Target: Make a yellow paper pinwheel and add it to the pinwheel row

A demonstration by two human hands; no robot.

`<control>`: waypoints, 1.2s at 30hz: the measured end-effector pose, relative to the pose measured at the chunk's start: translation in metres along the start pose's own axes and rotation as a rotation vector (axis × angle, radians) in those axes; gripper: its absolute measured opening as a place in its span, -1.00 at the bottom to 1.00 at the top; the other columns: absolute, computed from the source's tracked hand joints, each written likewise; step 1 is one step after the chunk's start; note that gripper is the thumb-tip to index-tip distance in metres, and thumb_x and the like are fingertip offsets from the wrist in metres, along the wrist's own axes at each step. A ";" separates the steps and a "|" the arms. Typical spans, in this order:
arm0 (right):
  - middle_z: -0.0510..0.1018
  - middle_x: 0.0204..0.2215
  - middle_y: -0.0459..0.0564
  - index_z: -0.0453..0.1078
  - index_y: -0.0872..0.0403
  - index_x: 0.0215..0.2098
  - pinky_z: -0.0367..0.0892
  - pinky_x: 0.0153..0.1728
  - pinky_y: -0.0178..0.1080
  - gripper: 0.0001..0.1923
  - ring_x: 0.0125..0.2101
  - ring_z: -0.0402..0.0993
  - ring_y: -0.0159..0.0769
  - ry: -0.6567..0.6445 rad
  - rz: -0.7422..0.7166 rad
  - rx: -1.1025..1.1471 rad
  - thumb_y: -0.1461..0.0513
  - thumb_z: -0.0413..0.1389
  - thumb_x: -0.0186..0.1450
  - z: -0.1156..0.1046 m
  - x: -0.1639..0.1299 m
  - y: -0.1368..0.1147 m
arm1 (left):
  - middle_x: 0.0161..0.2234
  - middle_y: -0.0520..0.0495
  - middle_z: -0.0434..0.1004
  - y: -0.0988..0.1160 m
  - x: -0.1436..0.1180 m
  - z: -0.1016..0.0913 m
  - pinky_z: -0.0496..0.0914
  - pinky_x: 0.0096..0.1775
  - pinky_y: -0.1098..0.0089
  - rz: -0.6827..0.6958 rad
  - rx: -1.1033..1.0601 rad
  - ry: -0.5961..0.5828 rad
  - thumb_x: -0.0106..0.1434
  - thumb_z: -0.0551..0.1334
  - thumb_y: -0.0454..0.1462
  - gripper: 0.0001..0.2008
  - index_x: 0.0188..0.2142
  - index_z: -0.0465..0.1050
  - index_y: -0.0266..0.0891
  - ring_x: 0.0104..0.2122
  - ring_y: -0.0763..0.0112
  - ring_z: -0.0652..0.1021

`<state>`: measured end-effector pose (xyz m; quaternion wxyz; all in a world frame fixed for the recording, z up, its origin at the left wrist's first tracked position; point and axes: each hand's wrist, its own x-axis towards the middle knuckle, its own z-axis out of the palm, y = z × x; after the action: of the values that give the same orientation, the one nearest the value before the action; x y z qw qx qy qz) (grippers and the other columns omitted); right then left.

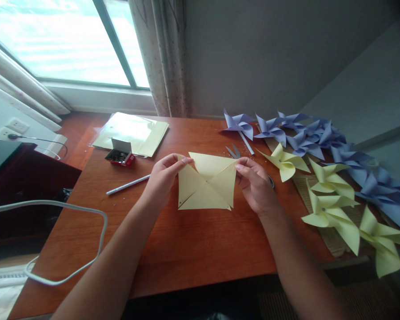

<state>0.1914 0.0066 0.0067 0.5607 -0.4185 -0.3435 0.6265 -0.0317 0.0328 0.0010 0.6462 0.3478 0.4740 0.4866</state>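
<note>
A square sheet of yellow paper (206, 193) is held up over the table, slit along its diagonals toward a small hole in the middle. More small holes show near its lower corners. My left hand (166, 175) pinches the upper left corner between thumb and fingers. At the upper right corner, my right hand (253, 180) has the same kind of grip. Scissors (233, 152) lie behind the paper, with their handle partly hidden by my right hand. A white paper stick (128, 184) rests on the table beside my left hand.
Yellow pinwheels (333, 213) and purple pinwheels (306, 138) crowd the right side, some on cardboard (336, 242). A small red box (120, 156) with its lid up stands near stacked yellow sheets (133, 131). A white cable (102, 231) crosses the table's left edge.
</note>
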 end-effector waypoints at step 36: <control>0.64 -0.25 -0.04 0.53 -0.01 -0.20 0.44 -0.20 -0.20 -0.85 -0.23 0.56 -0.21 -0.205 -0.166 -0.808 0.11 0.22 0.32 0.009 -0.008 0.005 | -0.40 0.01 0.50 -0.012 -0.014 0.013 0.31 -0.35 0.45 0.257 0.642 -0.290 0.22 0.30 -0.21 -0.87 -0.27 0.54 -0.21 -0.38 0.36 0.45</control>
<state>0.1816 -0.0022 0.0069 0.3629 -0.5111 -0.6479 0.4328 -0.0169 0.0166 -0.0019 0.4984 0.6547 0.4584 0.3359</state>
